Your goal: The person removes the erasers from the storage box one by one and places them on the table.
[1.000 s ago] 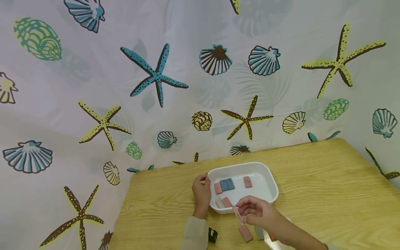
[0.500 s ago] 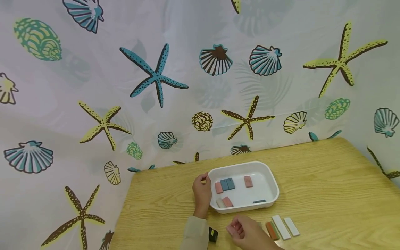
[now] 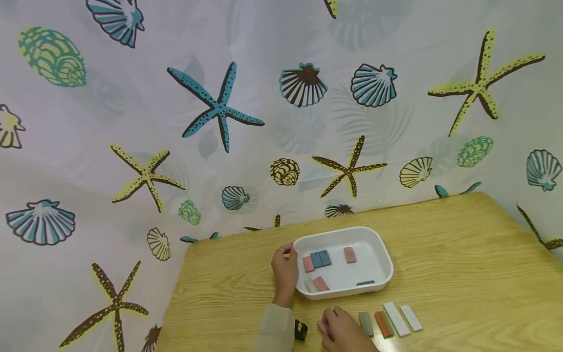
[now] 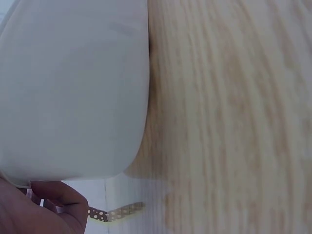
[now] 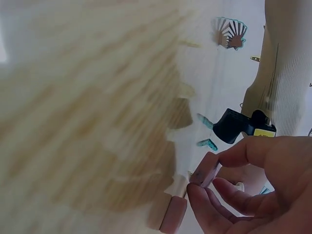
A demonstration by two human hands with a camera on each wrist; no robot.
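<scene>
My left hand grips the left end of a white plastic tray, its fingers at the rim; the left wrist view shows the tray's outer wall beside those curled fingers. In front of the tray, my right hand pinches a small pink rectangular block between thumb and fingertips, close over the table. A second pink block lies on the table just beside it; in the head view the right hand hides that one. Inside the tray lie several pink blocks, blue blocks and a beige one.
Right of my right hand, a grey-green block, an orange-and-green block and two white bars lie in a row on the wooden table. A black strap piece sits by the left sleeve. A shell-and-starfish curtain hangs behind.
My right hand has come down from the tray's near rim toward the table front with the pink block, uncovering the row at the right and a dark blue block inside. The left hand stays put.
</scene>
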